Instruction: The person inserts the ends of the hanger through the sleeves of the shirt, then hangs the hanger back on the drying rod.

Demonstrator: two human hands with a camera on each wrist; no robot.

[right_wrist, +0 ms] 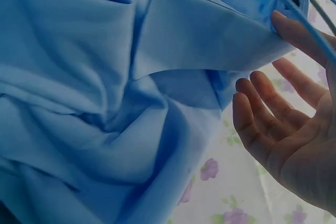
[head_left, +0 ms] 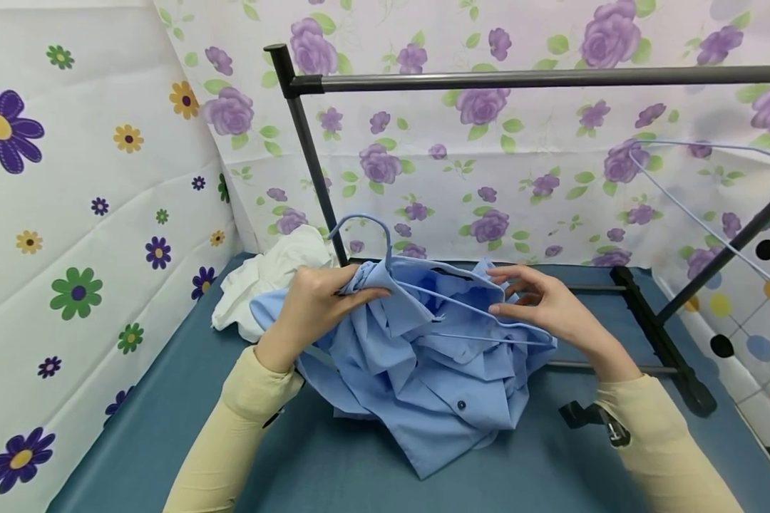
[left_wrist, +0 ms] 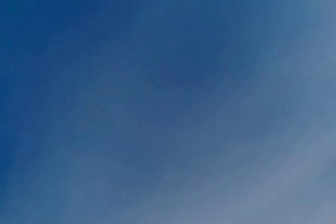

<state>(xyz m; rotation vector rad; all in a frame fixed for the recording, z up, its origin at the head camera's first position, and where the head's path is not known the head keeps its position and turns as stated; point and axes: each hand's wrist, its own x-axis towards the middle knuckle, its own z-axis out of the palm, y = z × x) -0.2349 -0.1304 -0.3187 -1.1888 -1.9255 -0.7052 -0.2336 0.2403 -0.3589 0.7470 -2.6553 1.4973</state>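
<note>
A crumpled light-blue button-up shirt hangs in front of me, with one dark button visible. A blue wire hanger lies partly inside its collar; the hook stands up at the left and the right arm shows across the front of the shirt. My left hand grips the bunched collar beside the hook's base. At the collar's right side, my right hand holds the collar edge between thumb and fingers, the other fingers loosely bent. In the right wrist view, hanger wire passes in front of that hand. Only blurred blue fills the left wrist view.
A white crumpled garment lies at the back left. Behind the shirt stands a dark metal clothes rack; another hanger is at the right. The teal tabletop meets patterned walls.
</note>
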